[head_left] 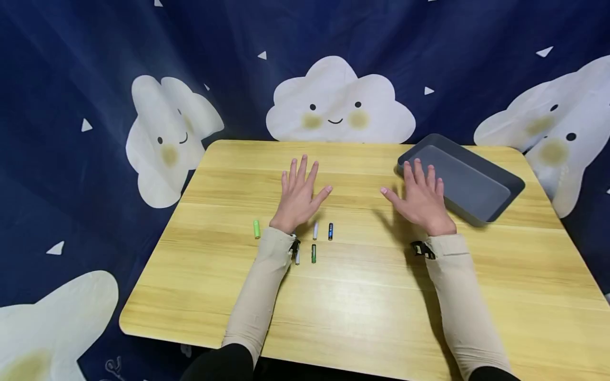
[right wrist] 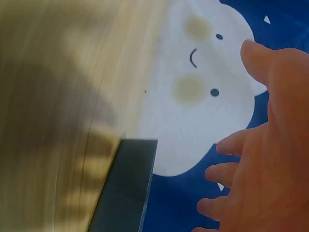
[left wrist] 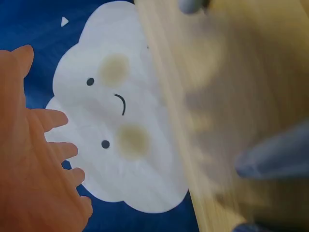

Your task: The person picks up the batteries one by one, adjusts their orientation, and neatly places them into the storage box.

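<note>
My left hand [head_left: 297,200] is held over the table with its fingers spread and nothing in it. Close to its wrist lie several small batteries: a light green battery [head_left: 257,229] to the left, a white battery [head_left: 315,230], a blue battery [head_left: 331,231] and a dark green battery [head_left: 313,253] to the right. Another pale battery [head_left: 297,257] is partly covered by the wrist strap. The right hand [head_left: 423,203], also spread and holding nothing, hovers at the left side of a dark grey tray [head_left: 481,185] and hides part of its rim. In the right wrist view the tray wall [right wrist: 126,179] shows beside that hand.
The wooden table [head_left: 362,296] has rounded corners. Behind it hangs a dark blue curtain [head_left: 229,42] printed with white smiling clouds. The tray stands at the table's back right. Each wrist carries a small black strapped device [head_left: 423,250].
</note>
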{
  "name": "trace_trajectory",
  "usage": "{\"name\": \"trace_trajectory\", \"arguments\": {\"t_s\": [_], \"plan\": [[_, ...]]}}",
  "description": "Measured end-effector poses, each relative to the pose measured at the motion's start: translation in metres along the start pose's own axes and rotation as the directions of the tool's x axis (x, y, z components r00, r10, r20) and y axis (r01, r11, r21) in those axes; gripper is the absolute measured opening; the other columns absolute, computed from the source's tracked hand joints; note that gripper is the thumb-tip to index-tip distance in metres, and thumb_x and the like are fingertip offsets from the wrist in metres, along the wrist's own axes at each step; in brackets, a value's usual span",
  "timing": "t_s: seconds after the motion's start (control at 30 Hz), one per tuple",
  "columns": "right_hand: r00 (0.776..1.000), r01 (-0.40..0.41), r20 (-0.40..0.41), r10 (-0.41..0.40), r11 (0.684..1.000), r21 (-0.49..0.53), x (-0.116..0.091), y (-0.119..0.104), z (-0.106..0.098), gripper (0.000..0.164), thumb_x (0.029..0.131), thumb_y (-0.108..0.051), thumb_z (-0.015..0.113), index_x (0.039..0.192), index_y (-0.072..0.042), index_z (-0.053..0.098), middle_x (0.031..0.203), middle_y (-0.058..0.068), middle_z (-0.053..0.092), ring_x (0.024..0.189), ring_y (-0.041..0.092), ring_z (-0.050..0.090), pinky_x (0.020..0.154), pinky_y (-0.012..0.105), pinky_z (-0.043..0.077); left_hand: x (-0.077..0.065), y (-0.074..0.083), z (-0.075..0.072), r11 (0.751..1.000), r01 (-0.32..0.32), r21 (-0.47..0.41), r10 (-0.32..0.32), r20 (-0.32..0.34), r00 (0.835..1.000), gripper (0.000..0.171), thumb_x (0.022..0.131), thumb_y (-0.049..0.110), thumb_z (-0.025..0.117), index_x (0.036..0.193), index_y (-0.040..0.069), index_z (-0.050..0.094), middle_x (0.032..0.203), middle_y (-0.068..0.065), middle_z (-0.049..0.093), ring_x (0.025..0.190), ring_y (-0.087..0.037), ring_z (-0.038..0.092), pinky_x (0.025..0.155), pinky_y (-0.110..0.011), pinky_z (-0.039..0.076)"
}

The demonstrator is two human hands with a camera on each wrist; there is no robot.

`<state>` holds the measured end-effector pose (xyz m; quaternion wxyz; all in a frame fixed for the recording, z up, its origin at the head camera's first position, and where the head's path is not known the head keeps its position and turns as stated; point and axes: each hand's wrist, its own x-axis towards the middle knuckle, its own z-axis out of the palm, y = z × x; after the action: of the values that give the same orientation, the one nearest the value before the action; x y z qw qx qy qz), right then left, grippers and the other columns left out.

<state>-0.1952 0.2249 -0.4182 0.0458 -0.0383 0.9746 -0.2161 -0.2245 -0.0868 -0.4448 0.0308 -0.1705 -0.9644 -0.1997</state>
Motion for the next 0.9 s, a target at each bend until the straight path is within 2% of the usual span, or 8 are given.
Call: {"name": "trace_trajectory", "arguments": {"t_s": [0.07, 0.2, 0.43, 0.63, 0.77, 0.9], "plan": [[1.0, 0.0, 0.001, 0.0, 1.0, 0.009, -0.001, 0.003, -0.003, 0.104, 0.098, -0.076, 0.038, 0.166, -0.008, -0.002, 0.172, 0.021, -0.015, 0.156, 0.053, -0.017, 0.121, 0.075, -0.004, -0.001, 0.003, -0.001, 0.998, -0.008, -0.057, 0.009, 0.007, 1.0, 0.083, 0.104, 0.067, 0.032, 0.168, 0.018, 0.011, 0.176, -0.009, -0.009, 0.162, -0.032, -0.016, 0.128, -0.063, -0.005], [1.0, 0.002, -0.02, -0.001, 0.999, 0.035, -0.004, 0.014, -0.009, 0.103, 0.099, -0.073, 0.041, 0.166, -0.006, 0.0, 0.172, 0.025, -0.009, 0.156, 0.057, -0.011, 0.121, 0.076, -0.001, 0.003, 0.014, -0.004, 0.988, -0.038, -0.147, 0.042, 0.023, 0.999, 0.084, 0.104, 0.066, 0.034, 0.168, 0.017, 0.012, 0.176, -0.011, -0.003, 0.163, -0.031, -0.012, 0.129, -0.062, -0.002], [0.995, 0.003, -0.095, 0.003, 0.998, 0.058, -0.01, 0.047, -0.028, 0.102, 0.101, -0.065, 0.047, 0.164, 0.004, 0.005, 0.169, 0.034, 0.0, 0.153, 0.063, -0.001, 0.118, 0.078, 0.007, 0.027, 0.05, -0.006, 0.962, -0.074, -0.262, 0.1, 0.086, 0.991, 0.084, 0.104, 0.067, 0.036, 0.168, 0.017, 0.012, 0.176, -0.007, 0.006, 0.164, -0.027, 0.001, 0.132, -0.051, 0.004], [0.984, -0.053, -0.163, 0.066, 0.995, 0.086, -0.024, 0.085, -0.041, 0.103, 0.1, -0.057, 0.054, 0.161, 0.01, 0.004, 0.165, 0.042, 0.0, 0.149, 0.068, -0.001, 0.119, 0.077, 0.005, 0.05, 0.077, 0.011, 0.933, -0.082, -0.349, 0.139, 0.142, 0.98, 0.085, 0.104, 0.065, 0.04, 0.167, 0.016, 0.013, 0.176, -0.007, 0.012, 0.163, -0.026, 0.012, 0.132, -0.044, 0.014], [0.971, -0.098, -0.205, 0.126, 0.985, 0.139, -0.03, 0.106, -0.045, 0.107, 0.099, -0.055, 0.058, 0.161, 0.011, 0.001, 0.166, 0.041, -0.001, 0.151, 0.065, -0.002, 0.12, 0.076, 0.004, 0.066, 0.086, 0.026, 0.911, -0.062, -0.409, 0.14, 0.164, 0.977, 0.086, 0.103, 0.064, 0.045, 0.167, 0.016, 0.014, 0.174, -0.007, 0.017, 0.162, -0.025, 0.018, 0.131, -0.043, 0.021], [0.952, -0.111, -0.263, 0.158, 0.976, 0.187, -0.037, 0.124, -0.047, 0.109, 0.096, -0.048, 0.066, 0.158, 0.016, 0.004, 0.162, 0.044, 0.008, 0.15, 0.063, 0.005, 0.12, 0.073, 0.011, 0.081, 0.092, 0.039, 0.893, -0.029, -0.449, 0.125, 0.185, 0.975, 0.088, 0.101, 0.064, 0.049, 0.167, 0.016, 0.015, 0.173, -0.007, 0.02, 0.16, -0.025, 0.023, 0.129, -0.044, 0.027]]}}
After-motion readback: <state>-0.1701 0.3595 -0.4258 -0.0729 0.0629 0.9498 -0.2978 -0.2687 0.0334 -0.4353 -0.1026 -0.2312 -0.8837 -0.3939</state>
